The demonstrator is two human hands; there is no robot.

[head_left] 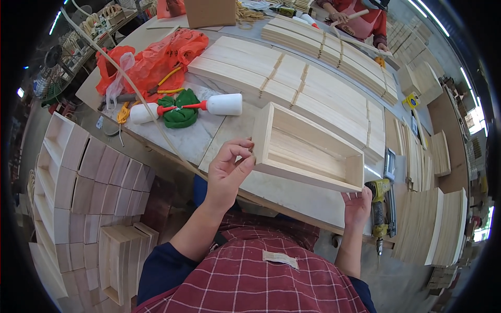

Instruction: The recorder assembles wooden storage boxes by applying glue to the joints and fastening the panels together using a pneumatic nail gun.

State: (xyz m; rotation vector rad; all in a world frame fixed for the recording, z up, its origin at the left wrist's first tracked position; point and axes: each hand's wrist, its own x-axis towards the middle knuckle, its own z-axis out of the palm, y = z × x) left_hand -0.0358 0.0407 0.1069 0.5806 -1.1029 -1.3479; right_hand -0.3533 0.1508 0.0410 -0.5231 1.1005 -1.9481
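A shallow wooden box (265,151) with thin walls is tilted toward me above the near edge of the table, its hollow side showing a pale plank bottom. My left hand (229,166) is closed at the box's left end, thumb and fingers at the corner. At the lower right corner, my right hand (358,207) grips the box from beneath, its fingertips partly hidden. Close to that hand lies a yellow-green and black nail gun (382,201). Beyond the box run stacks of thin wooden boards (334,86).
White glue bottles with red nozzles (224,104) lie by a green cloth bundle (181,109) and red plastic bags (167,55). Finished boxes (99,172) are stacked at the left. More boards (417,224) stand at the right. Across the table, a co-worker's hand (340,17) holds a wooden piece.
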